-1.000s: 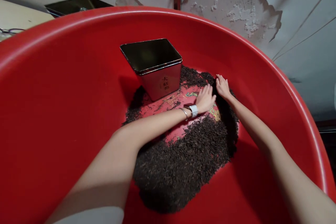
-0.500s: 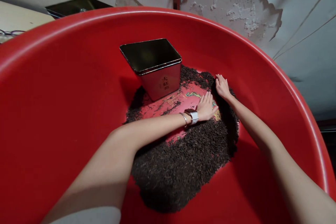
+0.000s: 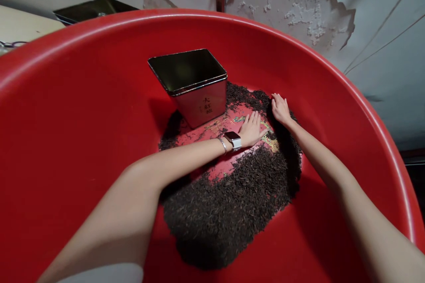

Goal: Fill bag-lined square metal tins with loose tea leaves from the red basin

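Left hand point(image 3: 250, 129) is lying flat, fingers spread, on the floor of the red basin point(image 3: 83, 119); right hand point(image 3: 281, 109) is resting open on tea leaves point(image 3: 232, 203) near the tin point(image 3: 194, 88). Risk, as judged: a careless sweep scattering leaves or nudging the tin.

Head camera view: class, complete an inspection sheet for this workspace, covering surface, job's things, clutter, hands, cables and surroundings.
Surface: red basin, its floor partly bare in the middle.
Job's things: loose dark tea leaves spread over the basin floor; open metal tin upright at their far edge.
Clutter: dark tray behind the basin's rim.
Hands: left hand open, flat on the bare patch, watch and bracelet at the wrist; right hand open, resting on the leaves, apart from the left.
Cables: thin lines cross the wall at right; wire or crack, cannot tell.
Surroundings: wall with peeling paint.
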The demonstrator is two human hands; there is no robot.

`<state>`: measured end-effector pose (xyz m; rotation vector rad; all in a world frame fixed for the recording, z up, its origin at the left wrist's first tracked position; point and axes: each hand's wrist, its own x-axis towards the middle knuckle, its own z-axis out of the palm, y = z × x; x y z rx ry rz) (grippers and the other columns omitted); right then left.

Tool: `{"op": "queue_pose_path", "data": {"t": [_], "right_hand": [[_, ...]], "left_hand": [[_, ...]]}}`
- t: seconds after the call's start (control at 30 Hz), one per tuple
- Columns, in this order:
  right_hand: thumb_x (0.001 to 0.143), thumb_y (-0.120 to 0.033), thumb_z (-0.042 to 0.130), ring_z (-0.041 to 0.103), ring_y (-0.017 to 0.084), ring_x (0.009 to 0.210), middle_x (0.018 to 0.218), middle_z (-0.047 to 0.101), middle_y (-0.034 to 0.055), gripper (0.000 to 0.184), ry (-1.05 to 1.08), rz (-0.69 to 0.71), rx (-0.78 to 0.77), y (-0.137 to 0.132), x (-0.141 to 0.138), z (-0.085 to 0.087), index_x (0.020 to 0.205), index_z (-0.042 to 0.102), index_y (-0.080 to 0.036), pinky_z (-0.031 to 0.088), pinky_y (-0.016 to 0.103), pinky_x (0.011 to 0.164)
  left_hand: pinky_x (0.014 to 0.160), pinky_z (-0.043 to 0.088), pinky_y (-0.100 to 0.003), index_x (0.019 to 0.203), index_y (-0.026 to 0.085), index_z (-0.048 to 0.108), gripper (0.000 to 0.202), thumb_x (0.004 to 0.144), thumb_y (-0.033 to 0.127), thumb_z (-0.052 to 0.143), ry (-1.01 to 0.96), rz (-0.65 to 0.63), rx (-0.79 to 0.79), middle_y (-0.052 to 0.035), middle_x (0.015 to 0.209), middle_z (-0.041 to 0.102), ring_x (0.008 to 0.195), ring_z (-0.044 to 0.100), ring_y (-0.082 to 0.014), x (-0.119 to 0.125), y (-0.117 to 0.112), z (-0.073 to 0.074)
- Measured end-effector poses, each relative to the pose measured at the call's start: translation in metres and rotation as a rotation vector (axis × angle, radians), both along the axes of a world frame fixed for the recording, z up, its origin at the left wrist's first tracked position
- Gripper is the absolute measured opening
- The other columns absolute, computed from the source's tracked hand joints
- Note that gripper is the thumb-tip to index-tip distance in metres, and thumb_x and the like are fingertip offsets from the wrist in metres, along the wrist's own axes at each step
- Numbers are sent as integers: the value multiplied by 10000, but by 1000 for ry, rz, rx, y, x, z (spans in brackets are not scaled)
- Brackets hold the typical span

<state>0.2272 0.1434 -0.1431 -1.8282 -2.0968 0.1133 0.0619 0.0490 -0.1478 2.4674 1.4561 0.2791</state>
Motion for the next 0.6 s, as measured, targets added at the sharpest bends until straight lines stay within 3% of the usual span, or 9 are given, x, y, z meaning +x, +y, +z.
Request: {"op": "queue_pose_path", "data": {"t": [0.17,0.23,0.3,0.4,0.5,0.6], "right_hand": [[963,-313,192,294,210,1396,1463,393,121,505,-36,7,-1,-1,0,0,1365,443,-137,170,495,1155],[959,-301,197,297,210,1395,1464,392,123,504,-44,6,0,-1,0,0,1364,443,-130,171,490,1156],[958,-306,194,303,211,1392,1461,396,121,503,-39,9,11,-1,1,0,1359,448,-139,175,500,1153],[956,-316,192,311,213,1388,1458,403,113,503,-22,13,19,-1,1,0,1355,451,-155,176,518,1147],[946,-296,206,306,209,1391,1461,398,114,500,-26,5,4,-2,0,1,1355,447,-142,171,503,1153],[939,-281,214,302,208,1393,1460,398,121,503,-40,-2,-3,-3,-2,3,1354,446,-119,169,480,1160]], "left_hand": [[1182,142,-385,1434,-55,253,724,937,472,276,-8,-241,-36,-229,1527,199,1436,161,-285,1,-5,-1],[1187,117,-373,1431,-49,264,714,930,457,320,-45,-265,-53,-225,1530,197,1437,156,-280,4,-6,-2],[1189,97,-384,1403,-52,321,686,908,418,394,-206,-187,-109,-234,1523,219,1437,153,-290,5,-4,-2],[1161,211,-412,1225,24,555,498,889,369,430,-641,-25,-335,-200,1403,468,1360,355,-293,7,7,1],[1011,436,-406,1109,87,622,516,947,344,205,-864,76,-519,-157,1160,664,1107,610,-239,7,20,7],[877,528,-352,1154,75,592,614,931,266,52,-948,131,-613,-170,1088,692,959,679,-193,3,27,13]]}}
